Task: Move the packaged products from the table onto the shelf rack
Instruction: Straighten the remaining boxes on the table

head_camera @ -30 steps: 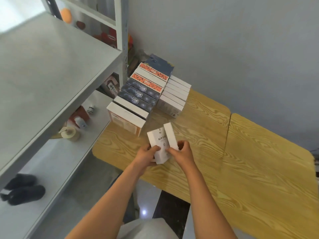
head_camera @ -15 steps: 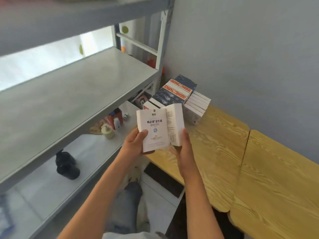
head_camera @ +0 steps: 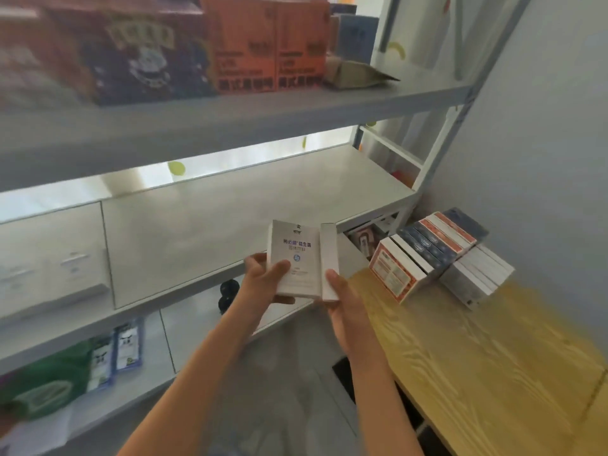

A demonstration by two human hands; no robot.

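**Two white boxes held up at the edge of the middle shelf**

The person stands between the grey metal shelf rack (head_camera: 230, 205) and the yellow wood-grain table (head_camera: 477, 357), both hands raised in front of the middle shelf board. The left hand (head_camera: 263, 281) grips a flat white carton with blue print on its face (head_camera: 296, 258), thumb curled over the front and fingers wrapped behind. The right hand (head_camera: 342, 301) holds a second narrow white carton (head_camera: 329, 261), seen edge-on, thumb pressed against its lower side; its other fingers are hidden behind the box, so I cannot tell how they lie. The two cartons touch side by side, upright, just over the front lip of the shelf.

The board right behind them is bare grey metal. Further left on that same board lies a large flat white box (head_camera: 52, 258). The shelf above carries blurred goods: orange cartons (head_camera: 266, 44), a dark printed box (head_camera: 138, 57) and a crumpled brown paper bag (head_camera: 355, 74). On the lower shelf sit a green bag (head_camera: 46, 380), small blue-and-white packets (head_camera: 118, 350) and a black object (head_camera: 227, 294).

On the table, against the grey wall, a row of packaged boxes (head_camera: 427, 251) in red, navy and white leans together, with a stack of white boxes (head_camera: 477, 274) just beside it.
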